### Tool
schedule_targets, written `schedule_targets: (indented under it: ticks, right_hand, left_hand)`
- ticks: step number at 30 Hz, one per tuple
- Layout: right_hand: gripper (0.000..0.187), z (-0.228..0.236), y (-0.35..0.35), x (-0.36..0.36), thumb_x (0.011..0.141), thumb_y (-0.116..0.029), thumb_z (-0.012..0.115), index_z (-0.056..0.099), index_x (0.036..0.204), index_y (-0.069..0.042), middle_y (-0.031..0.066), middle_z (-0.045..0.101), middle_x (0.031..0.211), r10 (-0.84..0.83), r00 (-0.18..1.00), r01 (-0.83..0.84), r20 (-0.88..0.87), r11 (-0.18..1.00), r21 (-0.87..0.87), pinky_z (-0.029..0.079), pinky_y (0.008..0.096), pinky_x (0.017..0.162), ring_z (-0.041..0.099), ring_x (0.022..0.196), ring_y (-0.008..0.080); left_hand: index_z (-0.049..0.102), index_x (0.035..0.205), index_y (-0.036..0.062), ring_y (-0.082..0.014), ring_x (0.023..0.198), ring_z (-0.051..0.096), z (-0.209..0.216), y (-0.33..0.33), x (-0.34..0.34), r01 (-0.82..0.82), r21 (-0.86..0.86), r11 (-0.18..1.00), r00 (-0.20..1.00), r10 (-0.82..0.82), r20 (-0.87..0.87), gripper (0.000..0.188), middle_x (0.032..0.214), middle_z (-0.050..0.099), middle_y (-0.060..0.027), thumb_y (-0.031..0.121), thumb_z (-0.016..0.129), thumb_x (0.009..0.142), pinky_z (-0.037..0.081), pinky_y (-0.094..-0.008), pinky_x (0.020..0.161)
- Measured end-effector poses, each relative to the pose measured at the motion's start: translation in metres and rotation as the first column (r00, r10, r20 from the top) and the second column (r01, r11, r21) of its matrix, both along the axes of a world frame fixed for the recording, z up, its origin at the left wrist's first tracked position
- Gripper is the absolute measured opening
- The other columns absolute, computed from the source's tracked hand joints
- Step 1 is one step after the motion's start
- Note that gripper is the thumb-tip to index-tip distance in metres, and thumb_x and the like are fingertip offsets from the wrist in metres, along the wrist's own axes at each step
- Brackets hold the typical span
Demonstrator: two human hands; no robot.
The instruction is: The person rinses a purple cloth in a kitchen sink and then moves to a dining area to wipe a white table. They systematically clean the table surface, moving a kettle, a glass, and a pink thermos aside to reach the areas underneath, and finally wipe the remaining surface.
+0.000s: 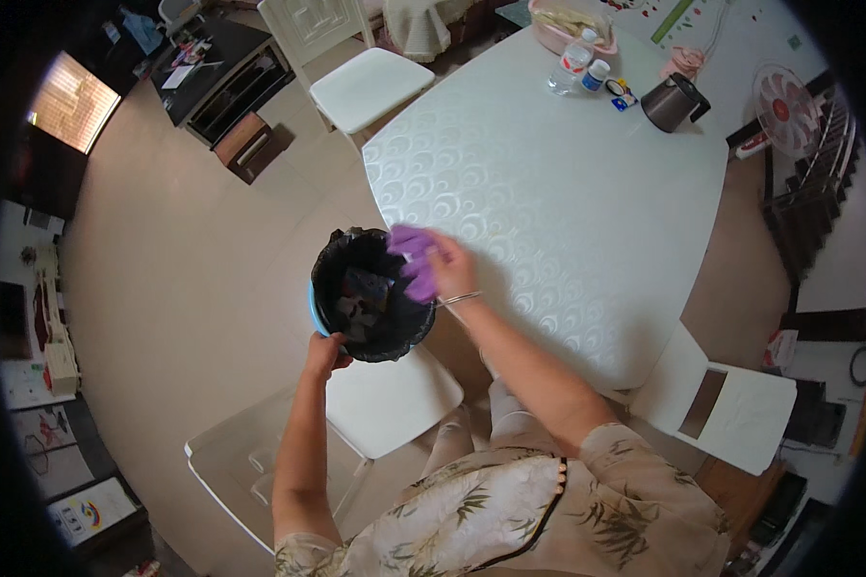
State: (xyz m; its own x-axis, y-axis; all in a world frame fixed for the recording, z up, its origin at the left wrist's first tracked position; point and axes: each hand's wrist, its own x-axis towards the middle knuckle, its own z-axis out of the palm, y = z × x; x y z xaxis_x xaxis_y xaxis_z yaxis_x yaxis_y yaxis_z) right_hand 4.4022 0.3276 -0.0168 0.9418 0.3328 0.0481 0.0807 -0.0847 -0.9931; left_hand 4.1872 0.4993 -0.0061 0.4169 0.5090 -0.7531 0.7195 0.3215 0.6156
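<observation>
My left hand (328,355) is closed on the near left rim of a light-blue trash can (314,306) lined with a black garbage bag (416,327). Some crumpled scraps (361,306) lie inside the can. Over the can's right rim, beside the table edge, my right hand (450,269) grips a purple cloth (413,258), part of which hangs toward the opening. A bangle circles my right wrist.
The pale patterned table (568,212) fills the right side. On it stand a dark kettle (674,102), a clear plastic bottle (570,65) and a pink basket (570,33). White chairs (373,87) are around it, one (385,404) just below the can.
</observation>
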Motion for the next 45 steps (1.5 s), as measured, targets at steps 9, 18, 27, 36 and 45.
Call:
schedule_targets:
  ticks: [9, 18, 27, 36, 45]
  right_hand:
    - [0.019, -0.049, -0.128, 0.135, 0.083, -0.01, 0.059, 0.065, 0.1, -0.002, 0.0176, 0.064, 0.095, -0.263, 0.888, 0.447, 0.378, 0.69, -0.569, 0.049, 0.0416, 0.074, 0.062, 0.083, 0.0333]
    - [0.025, 0.022, 0.082, -0.036, 0.076, 0.0, 0.057, 0.067, 0.098, -0.007, 0.0172, 0.061, 0.096, 0.229, 0.948, -0.23, 0.219, 0.973, -0.023, 0.048, 0.0408, 0.084, 0.058, 0.094, 0.0344]
    - [0.03, 0.04, 0.025, 0.045, 0.09, 0.002, 0.043, 0.06, 0.115, 0.0, 0.0078, 0.065, 0.103, 0.598, 0.668, -0.335, -0.444, 0.774, 0.537, 0.052, 0.0298, 0.082, 0.062, 0.089, 0.0158]
    - [0.027, 0.079, -0.069, 0.125, 0.095, -0.008, 0.046, 0.053, 0.121, -0.005, 0.0108, 0.061, 0.112, 0.764, 0.38, -0.011, -0.522, 0.567, 0.823, 0.054, 0.0384, 0.086, 0.063, 0.099, 0.0231]
    - [0.031, 0.071, -0.102, 0.167, 0.095, -0.014, 0.047, 0.052, 0.124, -0.007, 0.01, 0.059, 0.117, 0.71, 0.482, 0.078, -0.513, 0.549, 0.832, 0.052, 0.0418, 0.089, 0.06, 0.104, 0.0248]
  left_hand:
    - [0.047, 0.106, -0.0053, -0.0228, 0.046, 0.059, -0.016, -0.005, 0.001, -0.035, -0.015, 0.999, 0.999, 0.035, -0.009, 0.033, 0.076, 0.06, -0.0168, 0.013, 0.055, 0.081, 0.054, -0.0312, 0.042]
    - [0.053, 0.101, -0.0053, -0.0228, 0.047, 0.059, -0.01, -0.006, 0.006, -0.121, 0.021, 0.992, 0.992, 0.122, -0.036, 0.029, 0.072, 0.058, -0.0115, 0.014, 0.057, 0.079, 0.055, -0.0322, 0.043]
    - [0.051, 0.09, -0.0051, -0.0221, 0.046, 0.058, 0.004, -0.024, 0.023, -0.201, 0.119, 0.972, 0.977, 0.207, -0.041, 0.023, 0.066, 0.055, -0.0109, 0.014, 0.057, 0.078, 0.054, -0.0316, 0.042]
    - [0.051, 0.089, -0.0075, -0.0228, 0.045, 0.058, -0.002, -0.021, 0.044, -0.378, 0.135, 0.916, 0.92, 0.388, -0.06, 0.024, 0.064, 0.055, -0.0121, 0.012, 0.058, 0.077, 0.055, -0.033, 0.043]
    - [0.052, 0.091, -0.0088, -0.0238, 0.051, 0.058, -0.022, 0.017, 0.067, -0.384, 0.117, 0.916, 0.916, 0.394, -0.075, 0.024, 0.07, 0.055, -0.0134, 0.012, 0.056, 0.078, 0.056, -0.0338, 0.047]
